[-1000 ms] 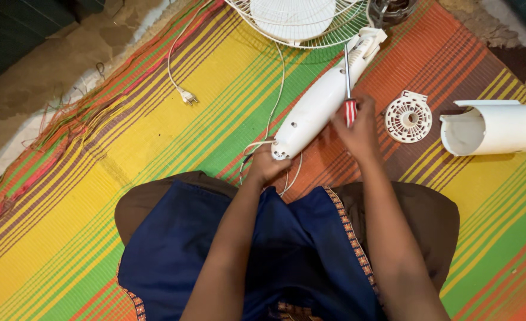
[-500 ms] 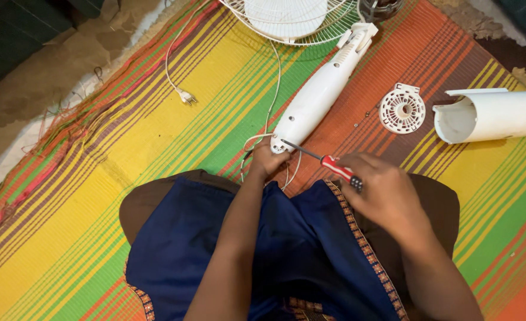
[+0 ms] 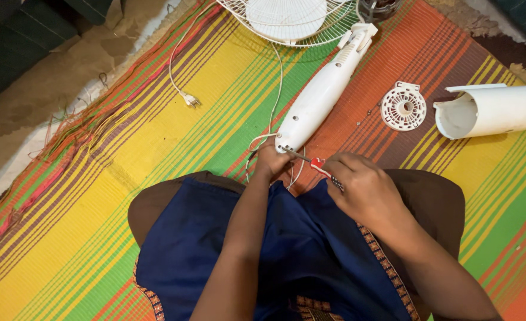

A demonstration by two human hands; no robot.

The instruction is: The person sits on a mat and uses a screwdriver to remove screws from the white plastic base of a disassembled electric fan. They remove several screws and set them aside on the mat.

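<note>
Head view: left hand curled around the near end of the white fan column, right hand closed on a red-handled screwdriver, tip at that end. Column lies on the striped mat, long axis running diagonally away toward the fan grille.

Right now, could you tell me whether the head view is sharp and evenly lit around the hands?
Head view: soft, even light, no glare; the right hand and screwdriver are fairly sharp, the left hand too; the mat looks crisp, corners darker.
</note>
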